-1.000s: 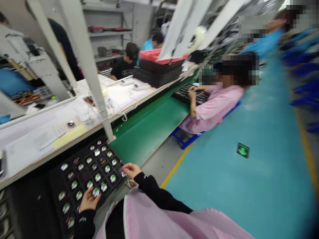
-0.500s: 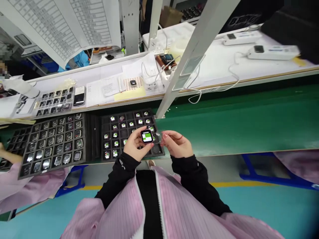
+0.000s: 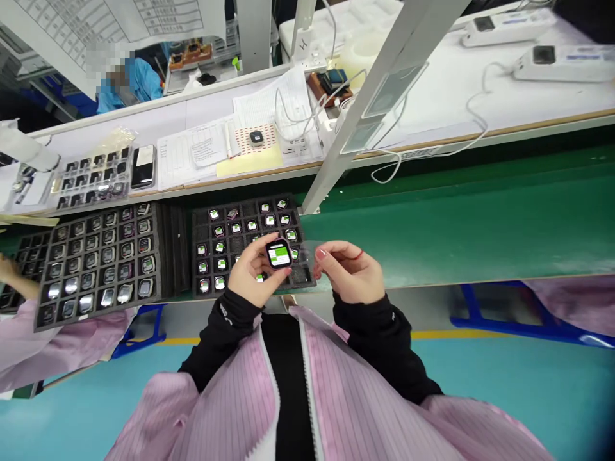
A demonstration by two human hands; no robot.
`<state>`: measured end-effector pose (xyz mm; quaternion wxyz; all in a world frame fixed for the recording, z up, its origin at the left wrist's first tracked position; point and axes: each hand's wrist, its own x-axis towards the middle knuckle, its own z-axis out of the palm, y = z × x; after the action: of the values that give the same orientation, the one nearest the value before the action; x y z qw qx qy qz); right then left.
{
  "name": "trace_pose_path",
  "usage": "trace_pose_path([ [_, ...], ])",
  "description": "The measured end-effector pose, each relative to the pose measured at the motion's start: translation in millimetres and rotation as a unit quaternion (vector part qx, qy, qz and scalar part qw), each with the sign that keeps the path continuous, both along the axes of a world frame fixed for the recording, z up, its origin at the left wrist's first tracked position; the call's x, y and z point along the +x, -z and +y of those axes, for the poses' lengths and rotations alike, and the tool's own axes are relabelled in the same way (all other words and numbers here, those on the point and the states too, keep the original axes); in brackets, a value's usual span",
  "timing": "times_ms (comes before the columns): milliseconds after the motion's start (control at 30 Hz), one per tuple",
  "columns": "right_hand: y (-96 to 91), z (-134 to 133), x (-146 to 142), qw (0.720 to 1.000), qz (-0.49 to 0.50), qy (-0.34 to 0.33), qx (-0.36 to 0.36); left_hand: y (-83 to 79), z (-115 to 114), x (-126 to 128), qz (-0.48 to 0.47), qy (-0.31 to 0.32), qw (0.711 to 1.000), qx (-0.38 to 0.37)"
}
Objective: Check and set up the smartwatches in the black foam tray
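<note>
My left hand (image 3: 254,271) grips a square smartwatch body (image 3: 278,254) by its edges, its lit green-and-white screen facing up. Between the thumb and forefinger of my right hand (image 3: 350,271) is a thin clear plastic film (image 3: 310,250), held just right of the watch and apart from it. Below both hands lies a dark foam tray (image 3: 235,244) divided into cells, many holding similar watch bodies with lit screens. My left hand hides part of its lower cells.
Another foam tray (image 3: 82,317) full of watches lies to the left, near a co-worker's arm (image 3: 19,282). A slanted white post (image 3: 369,109) rises behind my hands. The raised shelf carries papers (image 3: 192,144), a phone (image 3: 143,166) and white cables (image 3: 391,168).
My hands have moved apart, the right one drawing the clear film away from the watch. The watch has shifted slightly left, and the camera view has tilted down a little.
</note>
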<state>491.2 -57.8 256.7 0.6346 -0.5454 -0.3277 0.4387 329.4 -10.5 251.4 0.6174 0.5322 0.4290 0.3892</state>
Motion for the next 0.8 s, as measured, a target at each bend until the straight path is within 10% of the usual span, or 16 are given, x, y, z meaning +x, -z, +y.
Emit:
trace_pose_path([
  [433,43.0,-12,11,0.998,0.013,0.032,-0.059,200.0,-1,-92,0.322,-0.084,0.932,-0.145],
  [800,49.5,-7,9,0.996,0.002,0.035,-0.083,222.3,-15,-82,0.298,-0.072,0.943,-0.132],
])
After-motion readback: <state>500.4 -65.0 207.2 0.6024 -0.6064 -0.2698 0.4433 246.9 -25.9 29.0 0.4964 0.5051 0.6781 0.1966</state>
